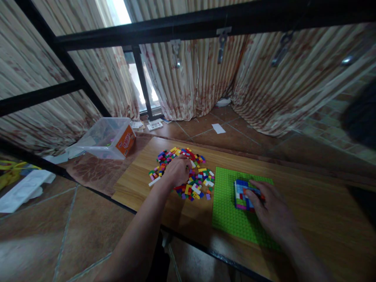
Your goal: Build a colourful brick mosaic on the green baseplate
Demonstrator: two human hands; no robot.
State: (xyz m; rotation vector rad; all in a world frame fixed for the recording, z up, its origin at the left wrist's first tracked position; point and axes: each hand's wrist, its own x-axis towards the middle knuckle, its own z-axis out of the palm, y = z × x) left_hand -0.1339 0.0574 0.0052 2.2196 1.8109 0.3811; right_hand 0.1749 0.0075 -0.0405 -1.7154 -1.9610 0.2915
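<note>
A pile of small coloured bricks [196, 178] lies spread on the wooden table [317, 207]. My left hand [177, 171] rests on top of the pile, fingers curled down into the bricks; what they pinch is hidden. To the right lies a green baseplate [229, 217] with a low block of blue, red and purple bricks [241, 192] built on it. My right hand [272, 209] lies on the plate, its fingers pressed against the right side of that block.
A clear plastic box [107, 138] with an orange label lies tipped on a patterned cloth left of the table. Black metal frame bars [188, 29] cross overhead. Curtains hang behind. Papers lie on the tiled floor [219, 128].
</note>
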